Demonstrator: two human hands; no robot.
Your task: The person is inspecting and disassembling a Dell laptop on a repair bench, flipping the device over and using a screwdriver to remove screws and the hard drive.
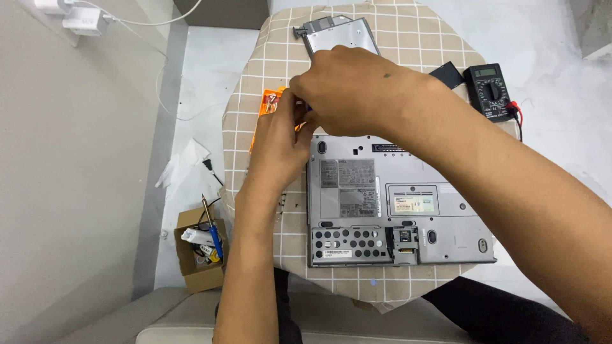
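I see both hands, left hand [278,130] and right hand [347,89], pinched together over the orange case [269,102], just beyond the laptop [395,204]; what they grip I cannot tell

A small table [408,38] with a beige cloth of white checks stands on a pale, whitish floor [548,38], and the light is soft and even. On the left a grey wall [70,191] carries a white charger [81,20] with a thin white cable [159,76] going down to the floor. Near the wall an open cardboard box [199,255] sits on the floor, and a grey cushioned seat [185,318] is at the bottom edge.
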